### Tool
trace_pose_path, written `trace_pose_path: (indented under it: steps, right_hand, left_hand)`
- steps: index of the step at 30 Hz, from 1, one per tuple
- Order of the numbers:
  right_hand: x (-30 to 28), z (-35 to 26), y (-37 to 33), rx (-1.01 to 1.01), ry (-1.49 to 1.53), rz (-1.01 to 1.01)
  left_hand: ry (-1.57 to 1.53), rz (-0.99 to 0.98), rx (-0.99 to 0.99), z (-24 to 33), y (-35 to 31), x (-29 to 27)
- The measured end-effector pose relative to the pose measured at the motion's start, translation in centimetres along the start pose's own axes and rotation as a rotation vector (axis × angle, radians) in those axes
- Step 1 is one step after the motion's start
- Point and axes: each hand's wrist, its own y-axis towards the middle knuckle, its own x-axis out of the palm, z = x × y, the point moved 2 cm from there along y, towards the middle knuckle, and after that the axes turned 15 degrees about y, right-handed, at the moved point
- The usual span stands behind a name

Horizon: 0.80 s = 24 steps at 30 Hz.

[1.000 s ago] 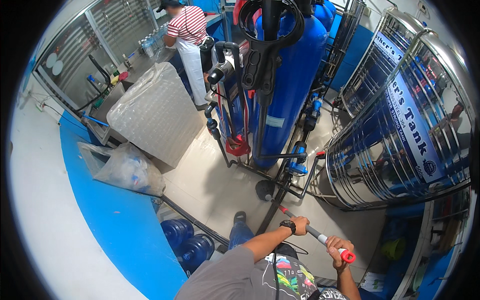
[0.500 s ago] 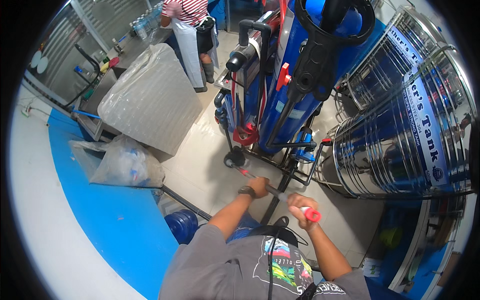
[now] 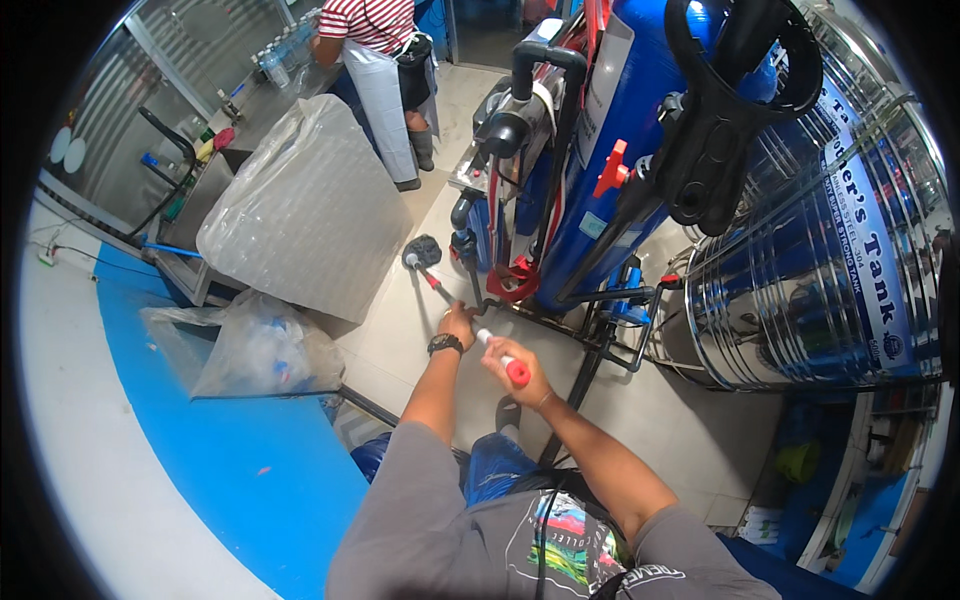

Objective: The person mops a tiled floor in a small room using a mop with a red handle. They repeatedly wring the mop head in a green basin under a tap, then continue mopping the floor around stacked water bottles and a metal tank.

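Both my hands grip a long-handled mop (image 3: pixel 432 280) with a grey and red pole. Its small dark head (image 3: pixel 423 250) rests on the pale tiles between the plastic-wrapped stack and the blue filter tanks. My left hand (image 3: pixel 458 326), below a black wristwatch, is wrapped round the middle of the pole. Nearer to me, my right hand (image 3: pixel 520 370) closes on the upper pole, just behind its red end cap (image 3: pixel 517 373). The pole slants away from me to the left.
The plastic-wrapped stack (image 3: pixel 300 210) stands left, beside a bag of plastic items (image 3: pixel 270 350). Blue filter tanks (image 3: pixel 610 180) with black pipes (image 3: pixel 590 295) and steel tanks (image 3: pixel 800 300) fill the right. A person (image 3: pixel 380 80) in a white apron stands at a counter of bottles.
The mop head has slid away from me and to the left, out from beside the pipes. Both hands have moved left with the pole, keeping their grip.
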Motion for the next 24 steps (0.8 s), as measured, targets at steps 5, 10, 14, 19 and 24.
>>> trace_pose_path:
  steps: [5, 10, 14, 19, 24]
  right_hand:
    - [-0.5, 0.8, 0.9, -0.009, -0.130, -0.159]
    - [-0.5, -0.5, -3.9, -0.036, -0.213, -0.216]
    - [-3.4, -4.5, -8.8, -0.054, -0.254, -0.213]
    - [-8.8, -12.2, -15.2, 0.009, -0.319, -0.220]
    - [-14.9, -20.7, -22.7, 0.028, -0.290, -0.084]
  left_hand:
    - [0.014, -0.058, 0.143, 0.3, -0.2, -1.6]
    - [-0.074, -0.062, 0.096, 2.6, -5.2, -1.4]
    - [-0.110, -0.023, 0.253, 6.9, -9.0, -0.5]
    - [-0.261, 0.031, 0.306, 14.2, -12.2, 2.4]
    - [-0.364, -0.187, 0.434, 25.5, -14.4, 6.2]
